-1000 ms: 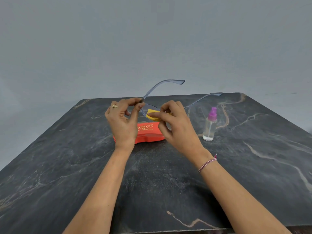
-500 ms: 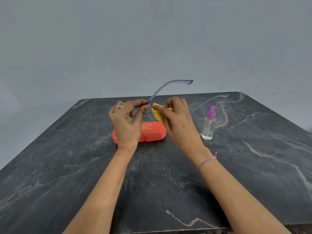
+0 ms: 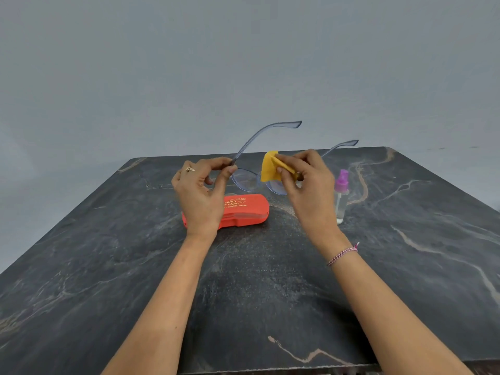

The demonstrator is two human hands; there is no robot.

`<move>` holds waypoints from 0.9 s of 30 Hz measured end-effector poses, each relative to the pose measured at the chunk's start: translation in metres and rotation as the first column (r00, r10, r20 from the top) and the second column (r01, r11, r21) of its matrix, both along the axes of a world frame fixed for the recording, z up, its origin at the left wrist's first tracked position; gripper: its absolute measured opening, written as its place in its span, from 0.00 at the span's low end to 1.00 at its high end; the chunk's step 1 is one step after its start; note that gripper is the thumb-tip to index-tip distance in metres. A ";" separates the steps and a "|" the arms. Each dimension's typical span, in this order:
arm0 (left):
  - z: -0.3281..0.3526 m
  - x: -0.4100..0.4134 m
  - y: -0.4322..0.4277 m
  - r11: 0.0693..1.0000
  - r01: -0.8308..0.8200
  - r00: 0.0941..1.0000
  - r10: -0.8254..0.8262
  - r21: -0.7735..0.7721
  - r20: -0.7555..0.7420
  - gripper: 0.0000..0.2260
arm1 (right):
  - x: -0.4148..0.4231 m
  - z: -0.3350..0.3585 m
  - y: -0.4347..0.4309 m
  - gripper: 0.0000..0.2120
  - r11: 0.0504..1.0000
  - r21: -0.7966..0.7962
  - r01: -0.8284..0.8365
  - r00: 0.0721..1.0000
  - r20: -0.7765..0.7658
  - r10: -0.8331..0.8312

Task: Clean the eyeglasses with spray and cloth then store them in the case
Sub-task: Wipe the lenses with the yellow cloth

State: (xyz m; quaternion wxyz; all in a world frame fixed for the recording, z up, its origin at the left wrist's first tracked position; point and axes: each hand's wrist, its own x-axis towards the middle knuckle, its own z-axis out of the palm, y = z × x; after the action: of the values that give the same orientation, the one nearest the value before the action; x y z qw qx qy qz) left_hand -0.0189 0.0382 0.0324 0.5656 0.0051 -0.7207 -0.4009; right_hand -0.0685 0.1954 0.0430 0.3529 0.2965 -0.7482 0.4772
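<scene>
One pair of eyeglasses [image 3: 244, 180], one cloth [image 3: 269, 167], one case [image 3: 243, 209] and one spray bottle [image 3: 341, 196] are out. The glasses are translucent blue-grey plastic with rounded lenses, held above the dark veined stone table [image 3: 108, 266], both temples unfolded and pointing far. The left hand [image 3: 200, 193], wearing a ring [image 3: 190, 169], pinches the frame at its left hinge between thumb and forefinger. The right hand [image 3: 308, 185], a braided bracelet [image 3: 342, 253] on its wrist, pinches the folded yellow cloth over the right lens. The glossy red oblong case lies closed on the table beneath the hands. The clear bottle with its purple top stands upright just to the right.
</scene>
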 end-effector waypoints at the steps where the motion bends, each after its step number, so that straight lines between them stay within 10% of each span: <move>1: 0.000 0.000 0.002 1.000 0.009 1.000 -0.009 -0.015 0.005 0.03 | 0.001 -0.001 -0.001 0.11 0.999 0.003 0.040 0.998 -0.047 -0.040; 8: -0.003 -0.001 0.016 0.994 0.072 0.997 -0.070 -0.077 0.026 0.05 | 0.008 -0.006 -0.012 0.17 0.938 0.205 0.279 0.943 -0.245 -0.227; 18: 0.002 0.002 -0.003 0.998 -0.034 0.997 0.037 0.050 -0.066 0.04 | 0.021 -0.011 -0.022 0.13 0.955 0.245 -0.165 0.963 -0.171 0.210; 27: 0.001 0.001 0.010 0.998 0.042 0.997 -0.044 -0.040 -0.060 0.02 | 0.008 -0.011 -0.018 0.11 0.964 0.265 -0.013 0.974 -0.215 0.072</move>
State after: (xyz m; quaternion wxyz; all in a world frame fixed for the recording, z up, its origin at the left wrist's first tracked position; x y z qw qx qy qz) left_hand -0.0182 0.0482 0.0330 0.5786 -0.0338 -0.7106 -0.3988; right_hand -0.0605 0.1770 0.0319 0.3817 0.4083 -0.7539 0.3453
